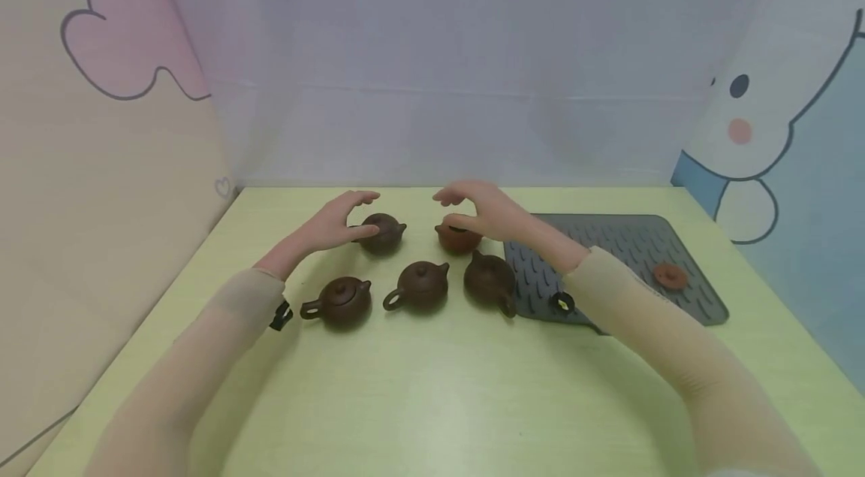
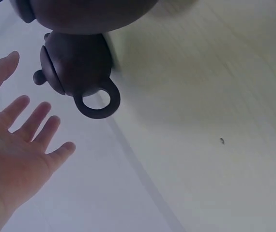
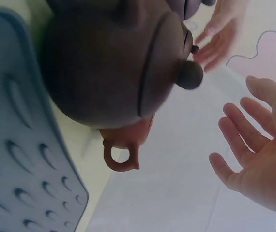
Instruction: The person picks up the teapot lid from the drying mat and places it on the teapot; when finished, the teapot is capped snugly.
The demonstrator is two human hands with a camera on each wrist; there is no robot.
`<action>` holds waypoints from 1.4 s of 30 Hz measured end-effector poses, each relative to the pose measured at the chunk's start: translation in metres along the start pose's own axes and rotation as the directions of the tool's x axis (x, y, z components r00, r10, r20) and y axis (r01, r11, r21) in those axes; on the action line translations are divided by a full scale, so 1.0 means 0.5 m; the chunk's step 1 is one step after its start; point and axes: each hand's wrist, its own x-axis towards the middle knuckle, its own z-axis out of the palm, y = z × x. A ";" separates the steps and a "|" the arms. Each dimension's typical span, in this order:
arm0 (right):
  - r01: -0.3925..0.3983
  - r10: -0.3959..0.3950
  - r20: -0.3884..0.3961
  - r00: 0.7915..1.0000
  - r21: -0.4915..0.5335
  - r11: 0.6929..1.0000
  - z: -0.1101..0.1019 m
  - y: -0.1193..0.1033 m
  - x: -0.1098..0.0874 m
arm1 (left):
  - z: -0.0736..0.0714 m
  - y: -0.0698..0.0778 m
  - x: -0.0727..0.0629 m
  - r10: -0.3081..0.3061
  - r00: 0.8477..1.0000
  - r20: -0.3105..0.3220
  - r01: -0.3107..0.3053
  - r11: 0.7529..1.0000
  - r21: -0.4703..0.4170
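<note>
My left hand [image 1: 331,221] is open beside a dark brown teapot [image 1: 383,236] at the back left, its thumb overlapping the pot in the head view. In the left wrist view the fingers are spread, with that teapot's looped handle [image 2: 98,106] near them. Over a reddish-brown teapot [image 1: 459,240] hovers my right hand [image 1: 489,210], fingers loosely bent and holding nothing. That pot's dark opening shows just under the thumb. The right wrist view shows the reddish pot's handle [image 3: 121,155] below a nearer dark teapot [image 3: 109,63]. A reddish-brown lid [image 1: 670,276] lies apart on the grey mat.
Three more dark brown teapots stand in a front row: left [image 1: 346,303], middle [image 1: 422,288] and right [image 1: 489,278]. The right one sits against the edge of the ridged grey mat [image 1: 628,236], which my right forearm crosses. A pale curtain [image 1: 432,71] hangs behind the yellow-green table [image 1: 419,394].
</note>
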 end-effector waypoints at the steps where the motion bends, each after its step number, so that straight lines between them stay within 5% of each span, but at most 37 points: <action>1: -0.005 0.005 -0.020 1.000 0.004 1.000 0.001 -0.001 -0.010 | -0.001 0.007 0.005 0.013 1.000 -0.008 -0.013 1.000 0.022; 16: -0.052 0.042 -0.200 0.979 -0.048 0.997 0.012 0.015 -0.167 | 0.039 0.101 0.084 0.095 0.995 0.022 -0.097 0.963 0.252; 31: -0.056 0.002 -0.307 0.952 -0.167 0.984 -0.015 0.070 -0.291 | 0.087 0.140 0.151 0.095 0.983 0.160 -0.135 0.957 0.258; 42: -0.135 0.037 -0.360 0.932 -0.251 0.959 -0.044 0.113 -0.368 | 0.090 0.159 0.180 0.086 0.960 0.266 -0.155 0.956 0.249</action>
